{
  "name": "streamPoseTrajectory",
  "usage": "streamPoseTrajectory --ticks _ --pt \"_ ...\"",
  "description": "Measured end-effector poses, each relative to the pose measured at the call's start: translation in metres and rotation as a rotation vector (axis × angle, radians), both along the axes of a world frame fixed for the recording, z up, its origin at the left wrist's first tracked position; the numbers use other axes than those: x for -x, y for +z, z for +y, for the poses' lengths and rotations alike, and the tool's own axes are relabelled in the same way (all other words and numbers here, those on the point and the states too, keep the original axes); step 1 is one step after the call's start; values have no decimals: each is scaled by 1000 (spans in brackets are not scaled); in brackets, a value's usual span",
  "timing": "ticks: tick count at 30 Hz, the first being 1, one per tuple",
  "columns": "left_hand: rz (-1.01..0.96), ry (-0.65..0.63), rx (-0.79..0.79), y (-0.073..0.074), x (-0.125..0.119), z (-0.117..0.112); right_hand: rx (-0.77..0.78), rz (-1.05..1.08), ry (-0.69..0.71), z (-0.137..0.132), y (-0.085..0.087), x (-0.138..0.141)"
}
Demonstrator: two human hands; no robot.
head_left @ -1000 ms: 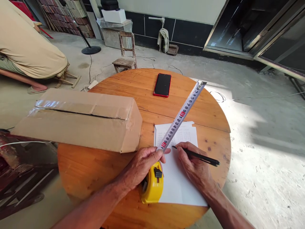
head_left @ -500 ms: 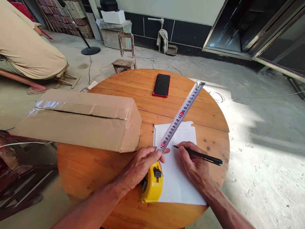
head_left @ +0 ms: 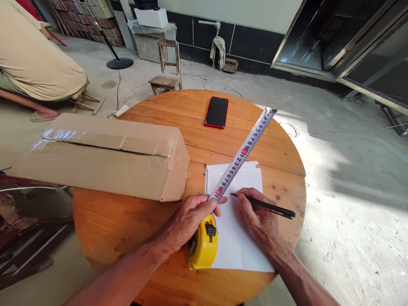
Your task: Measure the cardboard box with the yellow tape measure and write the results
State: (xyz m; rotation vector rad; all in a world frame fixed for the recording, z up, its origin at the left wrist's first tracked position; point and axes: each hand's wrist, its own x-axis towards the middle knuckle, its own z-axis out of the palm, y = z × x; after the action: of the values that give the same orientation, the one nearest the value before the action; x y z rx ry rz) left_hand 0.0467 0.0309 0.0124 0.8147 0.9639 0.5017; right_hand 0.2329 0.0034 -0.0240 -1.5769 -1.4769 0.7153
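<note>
A yellow tape measure is in my left hand, whose thumb and fingers pinch the blade close to the case. The white blade runs out over the paper toward the back right, its metal end hook in the air beyond the sheet. My right hand is closed round a black pen, with the tip at the written rows on the white paper. Columns of small handwriting fill the sheet's upper part, too fine to read. Part of the paper lies under the blade and both hands.
A taped cardboard box lies at the left of the round wooden table. At the back rests a phone with a red edge. Beyond stands a small wooden chair. A person in beige clothing sits at the far left.
Both hands keep their hold on the tape measure and the pen. The pen has shifted very slightly left, and the whole view has moved a little.
</note>
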Motion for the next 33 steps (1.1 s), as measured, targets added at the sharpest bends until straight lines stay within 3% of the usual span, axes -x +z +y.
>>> streamPoseTrajectory --ticks 21,33 --pt "-1 -5 -19 1 0 0 62 12 -9 -1 -1 0" --pt "-9 -1 10 -1 1 0 57 77 -82 -3 -2 -2"
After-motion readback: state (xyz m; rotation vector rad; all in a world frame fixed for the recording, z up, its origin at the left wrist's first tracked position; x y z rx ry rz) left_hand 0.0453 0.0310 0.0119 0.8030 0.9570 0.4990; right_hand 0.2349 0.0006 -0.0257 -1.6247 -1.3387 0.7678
